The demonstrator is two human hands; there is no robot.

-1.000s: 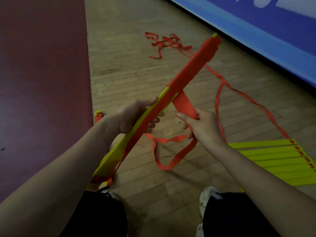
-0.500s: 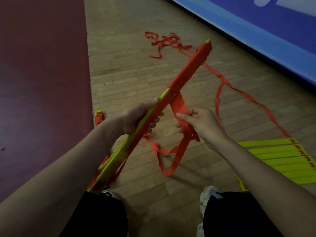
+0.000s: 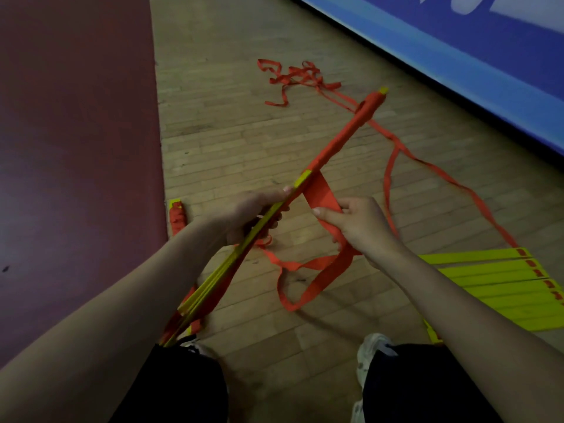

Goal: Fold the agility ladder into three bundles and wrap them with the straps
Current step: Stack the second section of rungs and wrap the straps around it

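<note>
While a shoe (image 3: 370, 349) rests on the wood floor (image 3: 229, 132), the left hand (image 3: 250, 216) clenches a bundle (image 3: 332, 148) of yellow rungs at mid-length, its far end tilted up and right. The right hand (image 3: 360, 227) pinches the red strap (image 3: 320, 196) just beside it. Flat rungs (image 3: 488, 288) lie at right, a wrapped roll (image 3: 176, 218) by the mat (image 3: 76, 148), a tangle (image 3: 293, 76) beyond.
</note>
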